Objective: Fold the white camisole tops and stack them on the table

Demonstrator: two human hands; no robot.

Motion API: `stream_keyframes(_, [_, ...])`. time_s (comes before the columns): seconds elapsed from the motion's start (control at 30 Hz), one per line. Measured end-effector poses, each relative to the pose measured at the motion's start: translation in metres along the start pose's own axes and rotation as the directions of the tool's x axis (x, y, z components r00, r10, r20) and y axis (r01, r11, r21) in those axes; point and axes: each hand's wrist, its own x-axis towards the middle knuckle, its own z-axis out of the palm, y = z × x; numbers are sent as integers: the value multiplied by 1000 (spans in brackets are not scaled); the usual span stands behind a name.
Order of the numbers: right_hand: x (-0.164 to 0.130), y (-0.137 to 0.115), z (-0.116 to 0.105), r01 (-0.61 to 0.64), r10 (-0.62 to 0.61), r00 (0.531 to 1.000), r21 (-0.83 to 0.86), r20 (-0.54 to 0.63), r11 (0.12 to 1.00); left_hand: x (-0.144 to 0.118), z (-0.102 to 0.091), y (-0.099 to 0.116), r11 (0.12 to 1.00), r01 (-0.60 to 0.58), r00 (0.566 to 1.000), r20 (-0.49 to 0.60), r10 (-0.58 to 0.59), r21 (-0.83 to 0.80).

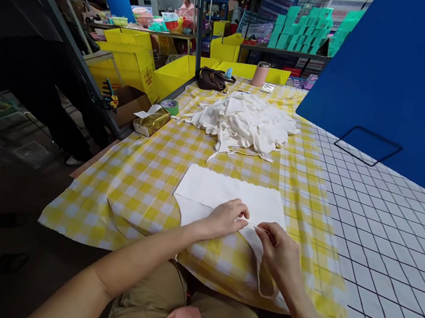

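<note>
A flat white garment (228, 187) with a wavy far edge and a narrow strap lies before me on the yellow checked cloth. My left hand (228, 219) rests over its near part, with thumb and forefinger pinched at the cloth's edge. Close by on the right, my right hand (281, 253) is closed too, its fingertips pinching a thin bit of the garment's edge. The strap hangs in a loop below the right hand. Exactly what lies between the fingertips is partly hidden. Farther back sits a heap of similar white garments (246, 121).
Beyond the heap stand a dark handbag (212, 79) and a pink tumbler (260, 74). Green tape (170, 106) and a gold tissue pack (152, 121) lie at the left edge, beside a metal post. A blue board (405, 87) rises at right. Another person stands at left.
</note>
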Motion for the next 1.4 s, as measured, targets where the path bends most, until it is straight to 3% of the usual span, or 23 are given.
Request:
stream_keyframes(0.07, [11, 5, 0, -114, 112, 990, 25, 81, 993, 8, -1, -5, 968, -140, 990, 36, 136, 210])
stream_keyframes(0.13, [20, 10, 0, -179, 174, 973, 14, 154, 984, 15, -1, -9, 908, -224, 974, 112, 197, 354])
stream_keyframes(0.37, [33, 13, 1, -167, 177, 957, -62, 230, 984, 26, 1, -10, 744, -359, 932, 249, 262, 564])
stream_keyframes(0.77, [44, 13, 3, -77, 139, 936, -199, 324, 977, 35, 1, -15, 910, -187, 977, 169, 132, 370])
stream_keyframes(1.1, [48, 15, 5, 12, 112, 934, -342, 340, 940, 38, 5, -22, 943, -158, 982, 143, 121, 293])
stream_keyframes(1.4, [50, 13, 4, 45, 80, 939, -350, 334, 936, 39, 4, -20, 948, -137, 982, 166, 91, 289])
